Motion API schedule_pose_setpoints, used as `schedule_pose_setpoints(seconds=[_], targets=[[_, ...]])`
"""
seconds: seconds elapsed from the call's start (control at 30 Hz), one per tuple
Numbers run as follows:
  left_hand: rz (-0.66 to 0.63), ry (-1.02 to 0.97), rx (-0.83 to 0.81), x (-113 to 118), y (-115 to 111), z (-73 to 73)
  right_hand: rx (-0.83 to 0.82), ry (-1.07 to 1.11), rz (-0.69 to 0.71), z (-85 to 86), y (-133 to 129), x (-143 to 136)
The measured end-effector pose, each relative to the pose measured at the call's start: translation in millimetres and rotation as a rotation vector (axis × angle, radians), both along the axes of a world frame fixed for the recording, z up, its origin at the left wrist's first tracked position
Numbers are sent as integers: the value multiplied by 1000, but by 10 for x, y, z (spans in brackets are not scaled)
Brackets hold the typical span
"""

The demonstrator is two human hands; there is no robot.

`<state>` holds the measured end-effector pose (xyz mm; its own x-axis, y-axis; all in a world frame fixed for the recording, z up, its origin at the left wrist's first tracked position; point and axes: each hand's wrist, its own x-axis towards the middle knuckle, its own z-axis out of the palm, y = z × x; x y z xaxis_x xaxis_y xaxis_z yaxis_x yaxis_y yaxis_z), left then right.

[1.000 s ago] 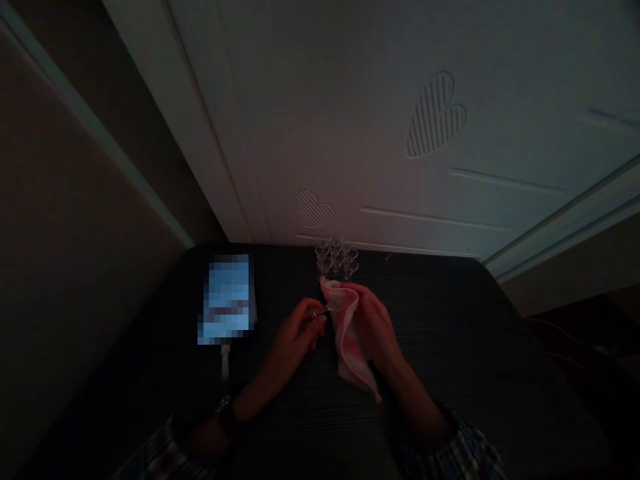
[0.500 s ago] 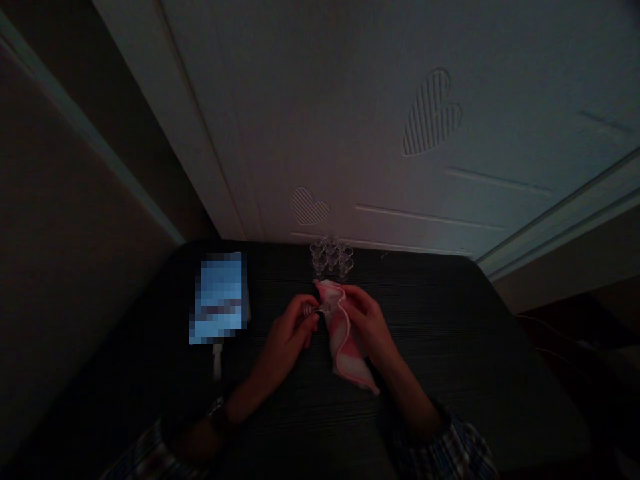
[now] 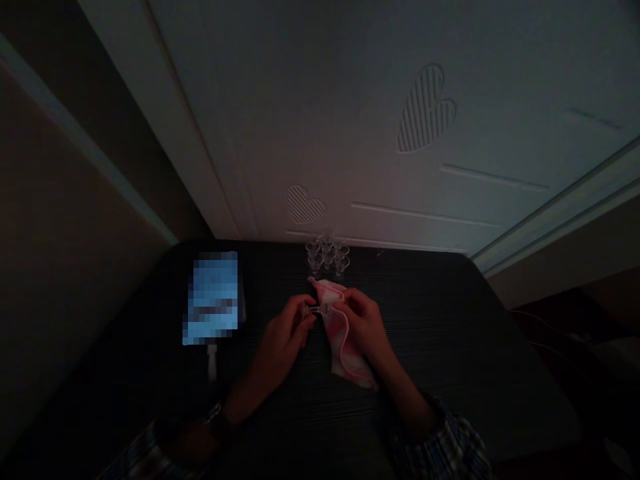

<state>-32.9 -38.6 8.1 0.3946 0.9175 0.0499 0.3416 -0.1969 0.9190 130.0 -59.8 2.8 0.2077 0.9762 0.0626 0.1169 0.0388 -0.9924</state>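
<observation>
A small clear stemmed glass (image 3: 315,309) lies sideways between my hands, over the dark table. My left hand (image 3: 291,325) pinches its left end between thumb and fingers. The pink and white cloth (image 3: 345,347) hangs from my right hand (image 3: 364,323), whose fingers are closed on its upper part beside the glass's right end. Part of the cloth rests on the tabletop. Just beyond it, several small clear glasses (image 3: 327,255) stand grouped together near the wall.
At the left of the dark table (image 3: 440,353) a lit, blurred screen (image 3: 213,297) stands with a white cable (image 3: 212,363) below it. A pale panel with raised hearts (image 3: 306,205) rises behind the table's back edge.
My right fingers have shifted slightly on the cloth, and more of the held glass's stem shows between my hands. The whole view has moved a little, so the scene sits slightly further left.
</observation>
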Motion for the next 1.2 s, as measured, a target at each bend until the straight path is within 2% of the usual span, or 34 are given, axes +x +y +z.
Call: schedule_pose_setpoints(seconds=[0.27, 0.43, 0.6, 0.83, 1.0, 1.2], targets=[[-22, -161, -246, -4, 7, -27, 58, -134, 27, 30, -27, -21], [-5, -167, -253, -35, 31, -64, 80, -202, 46, 74, -46, -25], [-6, -154, -212, -22, 47, 7, 90, -228, 48, 67, -54, -44], [-25, -238, -156, 10, 22, 52, 48, -101, -25, 9, -17, -23], [-46, -264, -112, -14, 24, 47, 32, 86, -2, 4, -3, -27], [-28, -303, -128, -9, 9, 20, 17, 139, -3, 24, -17, -40]])
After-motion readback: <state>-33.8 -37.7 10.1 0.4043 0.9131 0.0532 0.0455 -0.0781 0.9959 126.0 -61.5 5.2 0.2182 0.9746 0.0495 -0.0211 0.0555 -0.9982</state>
